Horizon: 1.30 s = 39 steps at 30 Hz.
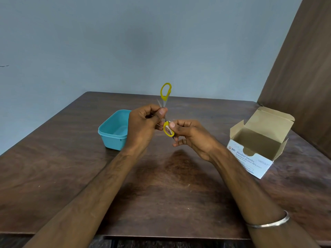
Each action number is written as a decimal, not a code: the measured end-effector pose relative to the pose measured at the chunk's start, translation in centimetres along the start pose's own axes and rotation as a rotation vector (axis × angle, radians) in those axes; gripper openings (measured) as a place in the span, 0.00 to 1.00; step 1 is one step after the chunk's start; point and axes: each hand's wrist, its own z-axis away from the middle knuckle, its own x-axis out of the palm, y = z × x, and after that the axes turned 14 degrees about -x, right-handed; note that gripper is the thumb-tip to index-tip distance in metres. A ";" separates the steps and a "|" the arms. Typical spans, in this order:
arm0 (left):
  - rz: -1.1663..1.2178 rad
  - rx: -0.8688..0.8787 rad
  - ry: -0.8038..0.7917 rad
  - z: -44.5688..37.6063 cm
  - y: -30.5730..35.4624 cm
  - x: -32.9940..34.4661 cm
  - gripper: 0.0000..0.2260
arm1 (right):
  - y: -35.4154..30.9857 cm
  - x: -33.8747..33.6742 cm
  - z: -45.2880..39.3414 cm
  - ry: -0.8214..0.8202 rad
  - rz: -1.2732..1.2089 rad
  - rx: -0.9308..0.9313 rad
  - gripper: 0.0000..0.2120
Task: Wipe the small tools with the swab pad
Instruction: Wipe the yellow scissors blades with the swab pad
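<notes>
Small scissors with yellow handle loops (166,92) are held up over the middle of the table, spread wide open. One loop points up, the other hangs low between my hands. My left hand (143,126) pinches the metal near the pivot with thumb and fingers. My right hand (189,135) holds the lower yellow loop, and a bit of white, likely the swab pad (168,130), shows inside that loop against its fingers.
A teal plastic tub (112,133) stands on the brown wooden table (161,194) just left of my left hand. An open Alcohol Swabs box (258,151) sits at the right. A wooden panel rises at the far right, a grey wall behind.
</notes>
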 end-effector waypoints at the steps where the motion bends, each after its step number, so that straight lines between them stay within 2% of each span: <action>1: 0.031 -0.024 0.007 0.0 0.0 0.0 0.04 | -0.1 0.1 0.0 -0.002 -0.004 -0.002 0.12; 6: 0.205 -0.050 -0.012 0.0 0.5 0.0 0.01 | -0.3 0.2 -0.2 0.053 -0.055 0.024 0.17; 9: 0.241 -0.042 -0.005 -0.1 0.7 -0.2 0.08 | -0.6 0.2 -0.2 0.112 -0.121 0.040 0.18; 11: 0.263 -0.062 -0.006 -0.2 0.8 -0.3 0.07 | -0.7 0.2 -0.2 0.176 -0.193 0.045 0.18; 15: 0.384 -0.218 -0.030 0.0 1.1 -0.2 0.04 | -1.1 -0.1 -0.4 0.291 -0.366 0.015 0.19; 21: 0.507 -0.452 -0.173 0.5 1.3 0.1 0.02 | -1.6 0.0 -0.3 0.298 -0.561 -0.110 0.16; 28: 0.340 -0.541 -0.350 1.8 1.2 0.8 0.09 | -1.8 -0.4 -0.3 0.452 -0.674 -0.150 0.19; 33: 0.207 -0.564 -0.438 2.1 0.9 0.8 0.13 | -1.7 -0.3 -0.1 0.567 -0.637 -0.125 0.20; 39: -0.016 -0.517 -0.413 2.0 0.4 0.8 0.13 | -1.7 0.2 -0.2 0.558 -0.520 -0.090 0.21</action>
